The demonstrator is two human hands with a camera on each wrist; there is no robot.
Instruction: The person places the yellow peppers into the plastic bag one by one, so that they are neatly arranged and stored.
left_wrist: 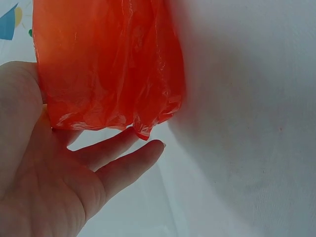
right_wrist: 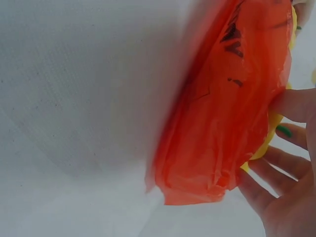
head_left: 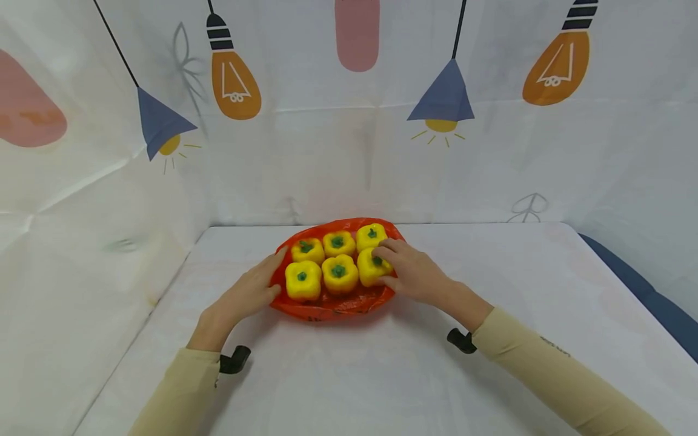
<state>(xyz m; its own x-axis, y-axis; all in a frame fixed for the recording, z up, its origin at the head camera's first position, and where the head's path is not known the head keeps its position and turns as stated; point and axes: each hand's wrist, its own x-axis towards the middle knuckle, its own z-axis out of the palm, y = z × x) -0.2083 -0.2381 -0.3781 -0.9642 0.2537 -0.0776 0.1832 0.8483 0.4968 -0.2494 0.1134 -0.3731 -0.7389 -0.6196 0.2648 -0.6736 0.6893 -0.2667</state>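
Several yellow bell peppers (head_left: 339,274) with green stems sit in two rows in an open red plastic bag (head_left: 327,313) on the table. At the bag's left end rests my left hand (head_left: 248,292), its fingers spread and fairly straight along the plastic; the left wrist view shows the lower fingers (left_wrist: 131,165) beside the bag's crumpled corner. My right hand (head_left: 417,274) grips the front right pepper (head_left: 368,269), fingers over its top and thumb low on its near side. In the right wrist view, the fingers (right_wrist: 279,170) spread round that pepper, partly hidden by the red plastic.
The bag stands toward the back of a white-covered table (head_left: 349,375). Behind it rises a white sheet (head_left: 327,157) printed with lamps and bulbs; another sheet hangs at the left. A dark blue surface (head_left: 649,297) lies beyond the table's right edge. Each wrist carries a black mount (head_left: 235,360).
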